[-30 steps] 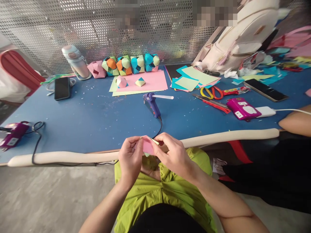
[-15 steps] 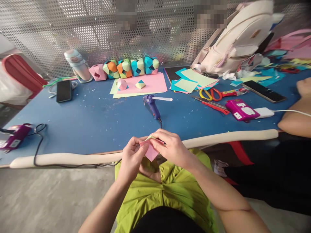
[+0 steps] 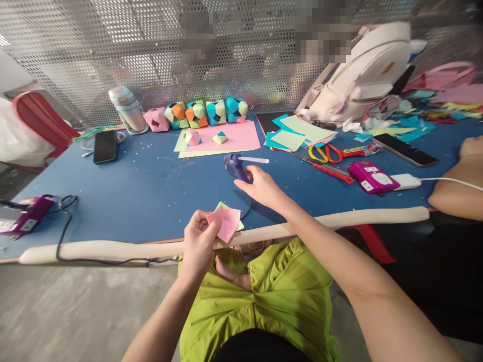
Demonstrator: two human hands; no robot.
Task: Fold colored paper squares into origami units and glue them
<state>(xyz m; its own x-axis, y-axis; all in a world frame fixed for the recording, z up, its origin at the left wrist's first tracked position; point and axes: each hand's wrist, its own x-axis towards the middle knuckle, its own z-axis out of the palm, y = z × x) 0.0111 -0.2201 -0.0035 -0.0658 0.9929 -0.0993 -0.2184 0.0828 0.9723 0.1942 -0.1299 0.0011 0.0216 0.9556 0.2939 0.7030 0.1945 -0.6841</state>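
My left hand pinches a folded pink and pale green paper piece just in front of the table's padded edge. My right hand is stretched out over the blue table, fingers curled at the handle of the blue glue gun, which lies on the table with a white glue stick poking out to the right. Whether the fingers grip the handle is not clear.
Several coloured paper balls line the back by a bottle. Pink sheets carry two small folded shapes. Scissors, a magenta power strip, phones and a backpack lie around. Another person's arm rests at right.
My right hand let go of the paper piece and reached forward to the glue gun. The left hand alone keeps the paper, now turned flatter.
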